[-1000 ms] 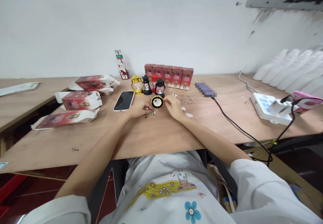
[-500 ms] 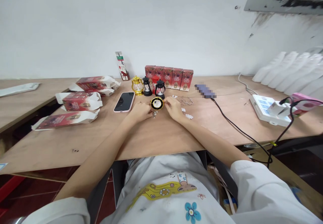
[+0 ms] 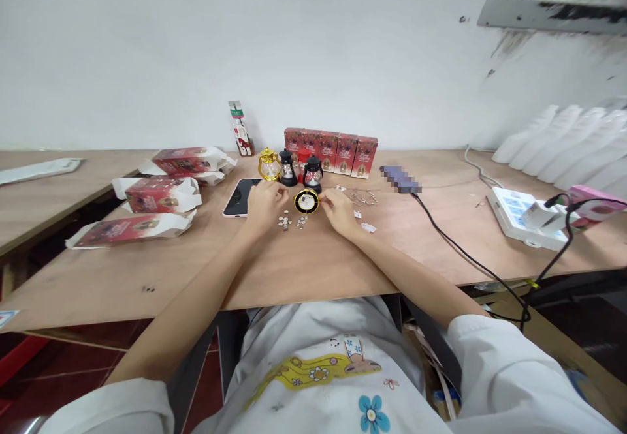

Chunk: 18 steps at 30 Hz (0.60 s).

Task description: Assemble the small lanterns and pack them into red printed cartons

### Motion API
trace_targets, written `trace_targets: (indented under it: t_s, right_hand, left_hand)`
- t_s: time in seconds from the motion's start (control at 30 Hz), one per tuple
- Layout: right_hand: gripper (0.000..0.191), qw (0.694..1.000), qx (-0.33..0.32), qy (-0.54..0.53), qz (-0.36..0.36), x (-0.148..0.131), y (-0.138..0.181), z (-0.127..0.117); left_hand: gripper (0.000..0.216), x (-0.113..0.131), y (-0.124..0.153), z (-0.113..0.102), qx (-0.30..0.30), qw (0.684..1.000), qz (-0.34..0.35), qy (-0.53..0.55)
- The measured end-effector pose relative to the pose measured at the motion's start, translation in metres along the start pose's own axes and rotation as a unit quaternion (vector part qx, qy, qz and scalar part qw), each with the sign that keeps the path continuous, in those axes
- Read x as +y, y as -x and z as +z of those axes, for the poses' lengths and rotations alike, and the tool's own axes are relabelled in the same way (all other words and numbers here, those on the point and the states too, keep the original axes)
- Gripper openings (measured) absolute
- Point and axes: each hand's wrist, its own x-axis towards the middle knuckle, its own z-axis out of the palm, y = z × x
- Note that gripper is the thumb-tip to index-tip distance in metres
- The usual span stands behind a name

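Observation:
A small gold-rimmed lantern is tipped so its round underside faces me, showing a black ring and a pale middle. My right hand grips its right edge between thumb and fingers. My left hand is just left of the lantern, over the right part of a phone; its fingers are pinched, and what they hold, if anything, is too small to tell. Below and between the hands lie several button cells in two loose groups. Behind the hands stand a gold lantern, a red lantern and two black lanterns.
Red printed boxes stand in a row at the wall. Open boxes lie on the left. Thin bent wires and white scraps are on the right, beyond them a cabled phone and a power strip.
My left hand has moved up and left, away from the lantern and over the phone's edge, uncovering more button cells. My right hand stays at the lantern.

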Motion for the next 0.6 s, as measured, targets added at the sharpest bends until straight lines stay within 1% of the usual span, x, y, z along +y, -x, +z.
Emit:
trace_targets:
  t_s: [0.03, 0.07, 0.1, 0.13, 0.2, 0.23, 0.27, 0.33, 0.47, 0.53, 0.6]
  right_hand:
    - [0.021, 1.000, -0.002, 0.000, -0.002, 0.000, 0.000, 0.000]
    - [0.021, 1.000, -0.004, 0.001, -0.004, 0.000, 0.000, 0.000]
    - [0.021, 1.000, -0.006, 0.001, -0.006, -0.001, 0.000, 0.000]
    - [0.021, 1.000, -0.008, 0.001, -0.006, 0.000, 0.000, 0.000]
    - [0.021, 1.000, -0.013, 0.003, -0.004, 0.000, 0.000, -0.001]
    - [0.020, 1.000, -0.017, 0.004, -0.003, 0.000, 0.000, -0.001]
    - [0.020, 1.000, -0.020, 0.004, -0.002, 0.000, 0.000, -0.001]
    - [0.020, 1.000, -0.024, 0.004, -0.002, 0.000, 0.000, -0.001]
    - [0.020, 1.000, -0.022, 0.005, 0.000, -0.002, 0.000, -0.002]
    - [0.020, 1.000, -0.021, 0.005, 0.001, -0.003, 0.000, -0.002]
    - [0.020, 1.000, -0.019, 0.004, 0.001, -0.003, 0.000, -0.002]
  left_hand:
    - [0.018, 0.000, 0.000, -0.001, 0.047, 0.999, 0.009, 0.016]
    - [0.019, 0.001, -0.001, -0.003, 0.080, 0.996, 0.032, 0.031]
    - [0.019, 0.003, -0.001, -0.005, 0.098, 0.992, 0.068, 0.043]
    - [0.020, 0.006, 0.000, -0.006, 0.101, 0.987, 0.112, 0.051]
    - [0.021, 0.013, 0.001, -0.008, 0.076, 0.975, 0.200, 0.054]
    - [0.021, 0.015, 0.001, -0.009, 0.058, 0.970, 0.231, 0.049]
    - [0.022, 0.018, 0.002, -0.009, 0.040, 0.967, 0.249, 0.041]
    - [0.024, 0.019, 0.003, -0.009, 0.015, 0.969, 0.244, 0.021]
    - [0.027, 0.019, 0.003, -0.010, -0.024, 0.980, 0.196, 0.011]
    - [0.027, 0.018, 0.003, -0.010, -0.036, 0.982, 0.187, 0.017]
    - [0.027, 0.019, 0.003, -0.010, -0.035, 0.983, 0.181, 0.021]
